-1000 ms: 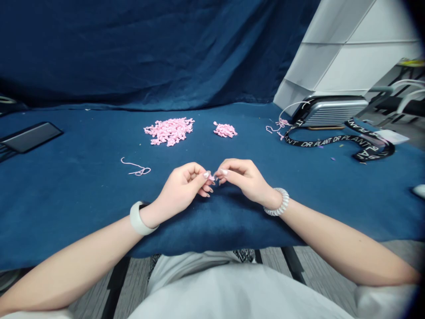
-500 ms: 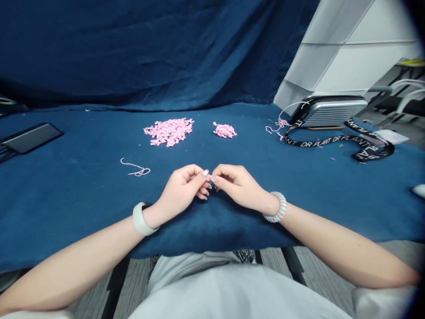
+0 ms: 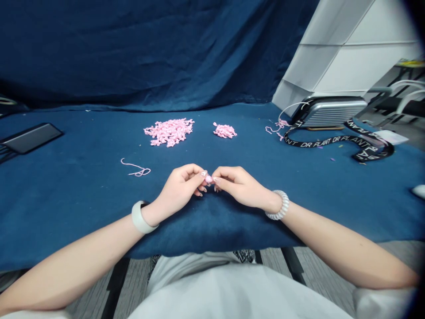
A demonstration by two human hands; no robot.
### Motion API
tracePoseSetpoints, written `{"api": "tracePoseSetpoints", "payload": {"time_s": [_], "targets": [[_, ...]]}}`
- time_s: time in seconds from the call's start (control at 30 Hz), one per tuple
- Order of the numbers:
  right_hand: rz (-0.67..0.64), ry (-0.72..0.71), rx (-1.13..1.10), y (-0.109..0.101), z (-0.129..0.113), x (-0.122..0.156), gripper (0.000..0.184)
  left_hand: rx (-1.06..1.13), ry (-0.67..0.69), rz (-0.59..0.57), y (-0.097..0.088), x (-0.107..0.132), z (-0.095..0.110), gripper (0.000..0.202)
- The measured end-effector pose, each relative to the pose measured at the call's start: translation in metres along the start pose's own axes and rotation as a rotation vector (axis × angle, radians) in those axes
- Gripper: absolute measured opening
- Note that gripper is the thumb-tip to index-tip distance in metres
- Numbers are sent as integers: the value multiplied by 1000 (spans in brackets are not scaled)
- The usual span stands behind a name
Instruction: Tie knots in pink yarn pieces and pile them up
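My left hand [image 3: 181, 188] and my right hand [image 3: 237, 186] meet fingertip to fingertip just above the blue cloth near the table's front edge. Both pinch one small pink piece [image 3: 208, 178] of yarn or ribbon between thumb and fingers. A large heap of similar pink pieces [image 3: 169, 130] lies farther back, with a smaller heap [image 3: 225, 130] to its right. A loose pink strand [image 3: 136, 168] lies left of my left hand.
The table is covered by a blue cloth [image 3: 83, 186] that also hangs behind. A dark phone or tablet [image 3: 30, 137] lies at far left. At right are a silver case [image 3: 332, 110], a black printed lanyard [image 3: 335, 141] and some pink scraps [image 3: 275, 126].
My hands have stayed together on the small pink piece, working it with the fingertips; the right hand dropped slightly and shifted a little towards me.
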State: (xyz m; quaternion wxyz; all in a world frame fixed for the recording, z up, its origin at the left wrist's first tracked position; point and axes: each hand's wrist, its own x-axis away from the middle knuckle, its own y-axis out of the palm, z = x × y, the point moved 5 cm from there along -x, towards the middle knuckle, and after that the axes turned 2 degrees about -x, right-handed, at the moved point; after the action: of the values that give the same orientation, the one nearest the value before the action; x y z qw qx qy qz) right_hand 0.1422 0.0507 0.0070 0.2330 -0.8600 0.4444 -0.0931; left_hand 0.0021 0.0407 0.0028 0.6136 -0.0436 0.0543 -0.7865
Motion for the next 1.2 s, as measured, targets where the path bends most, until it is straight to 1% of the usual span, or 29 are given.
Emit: {"api": "tracePoseSetpoints", "payload": {"time_s": [0.07, 0.17, 0.33, 0.43, 0.57, 0.63, 0.7, 0.77, 0.83, 0.9, 0.93, 1.0, 1.03, 1.1, 1.2], "targets": [[-9, 19, -24, -1, 1, 0, 45, -13, -2, 5, 0, -1, -1, 23], [21, 39, -65, -2, 3, -1, 50, -5, -2, 27, 0, -1, -3, 22], [72, 42, -36, -2, 3, -2, 46, 18, -11, 41, 0, -1, -6, 26], [89, 47, -51, -2, 5, -4, 46, 82, -26, 70, -2, -3, -8, 28], [90, 73, -56, -5, 11, -6, 45, 168, -91, 151, -7, -7, -15, 31], [87, 90, -36, -10, 16, -8, 46, 184, -131, 166, -7, -8, -19, 32], [109, 100, -1, -20, 22, -13, 48, 190, -151, 156, -5, -9, -22, 32], [177, 100, 56, -40, 31, -22, 50, 191, -159, 139, -4, -9, -24, 31], [293, 97, 166, -68, 44, -33, 49, 192, -160, 130, -4, -9, -25, 30], [460, 109, 327, -101, 61, -46, 43, 192, -159, 126, -4, -9, -27, 29], [515, 124, 357, -115, 70, -53, 41, 191, -159, 124, -4, -9, -27, 28], [569, 143, 382, -136, 89, -69, 40, 187, -163, 122, -4, -9, -27, 28], [588, 150, 391, -144, 97, -76, 41, 185, -165, 120, -4, -9, -27, 28], [593, 152, 411, -152, 110, -90, 39, 179, -168, 115, -3, -10, -26, 28], [541, 130, 439, -151, 119, -107, 30, 170, -169, 105, -4, -11, -27, 26]]}}
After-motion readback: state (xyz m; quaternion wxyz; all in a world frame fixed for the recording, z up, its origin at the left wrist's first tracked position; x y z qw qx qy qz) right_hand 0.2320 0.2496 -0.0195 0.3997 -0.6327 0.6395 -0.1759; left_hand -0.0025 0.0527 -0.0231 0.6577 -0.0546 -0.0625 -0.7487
